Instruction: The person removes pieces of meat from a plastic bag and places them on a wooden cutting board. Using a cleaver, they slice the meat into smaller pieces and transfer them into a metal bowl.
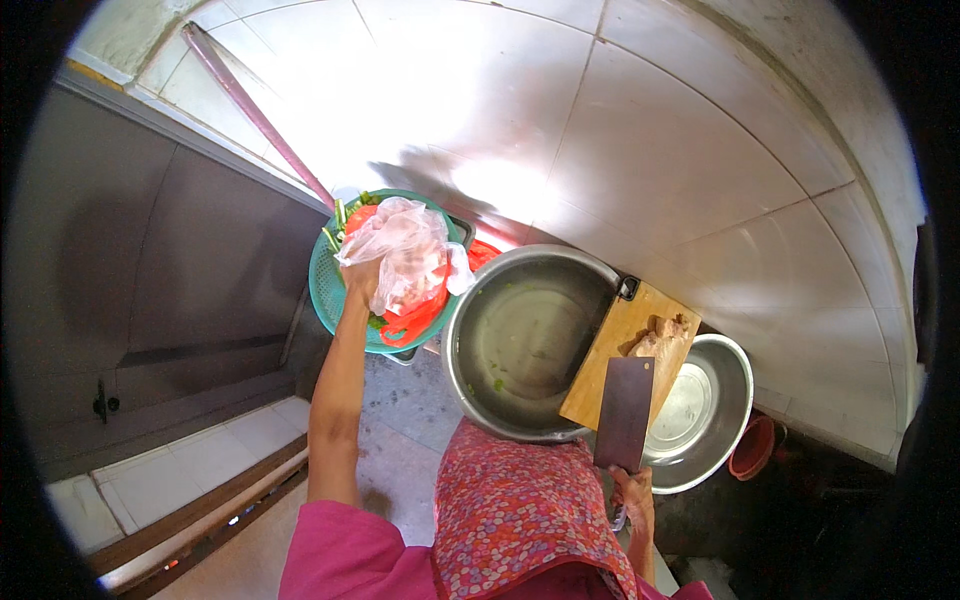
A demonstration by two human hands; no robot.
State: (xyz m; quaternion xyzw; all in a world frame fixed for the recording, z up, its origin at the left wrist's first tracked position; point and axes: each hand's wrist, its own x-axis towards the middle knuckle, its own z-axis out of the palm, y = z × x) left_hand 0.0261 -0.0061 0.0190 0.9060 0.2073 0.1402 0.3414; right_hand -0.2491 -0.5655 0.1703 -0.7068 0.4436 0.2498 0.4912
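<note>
My left hand (363, 279) is at a translucent plastic bag (405, 244) over a green colander (326, 300); the bag hides most of its fingers. Red plastic (424, 319) and cut green vegetables (340, 217) are in the colander around it. In my right hand (631, 487) is the handle of a cleaver (625, 412), its broad blade pointing away from me over the near end of a wooden cutting board (592, 375). Pieces of what looks like meat (660, 336) sit toward the board's far end.
A large metal basin (459, 360) holds water with green bits. The board spans from its rim to a smaller metal basin (742, 427). A reddish bucket (752, 450) stands at right. A pink pole (255, 112) leans by the tiled wall (675, 150).
</note>
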